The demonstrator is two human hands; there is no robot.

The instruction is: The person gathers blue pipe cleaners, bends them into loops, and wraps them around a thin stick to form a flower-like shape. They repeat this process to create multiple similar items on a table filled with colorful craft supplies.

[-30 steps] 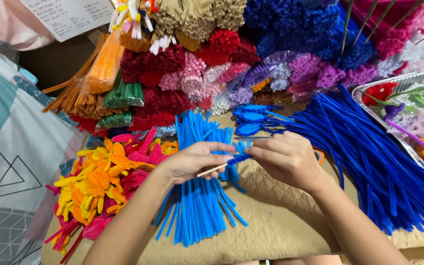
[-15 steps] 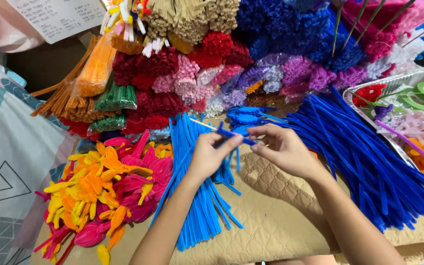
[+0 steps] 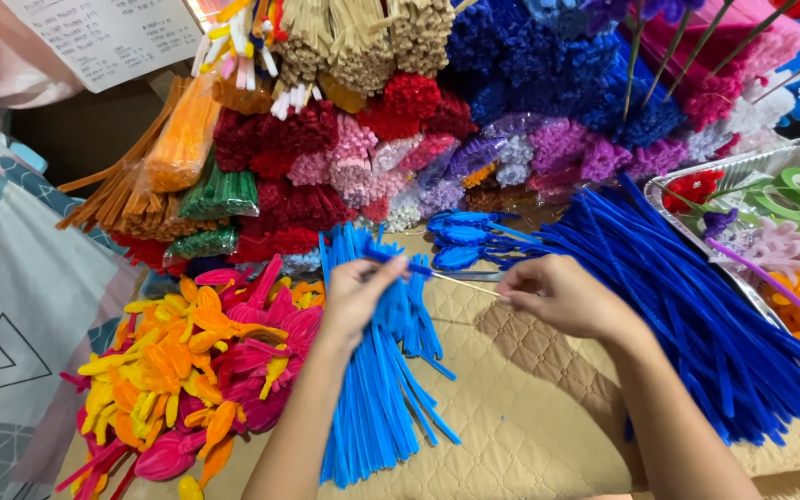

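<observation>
Left hand [image 3: 356, 294] pinching blue pipe cleaner [image 3: 398, 263], right hand [image 3: 559, 296] apparently gripping thin stick [image 3: 463, 283]

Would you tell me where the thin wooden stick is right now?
In the head view, the thin wooden stick spans centre frame between the left hand and right hand, above the light-blue pipe cleaners.

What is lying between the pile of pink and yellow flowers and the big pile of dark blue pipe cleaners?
In the head view, a bundle of light blue pipe cleaners lies there on the tan quilted mat.

Bare quilted mat [image 3: 530, 389] between light-blue stems [image 3: 377, 389] and seemingly dense dark-blue pile [image 3: 696, 306].
</observation>
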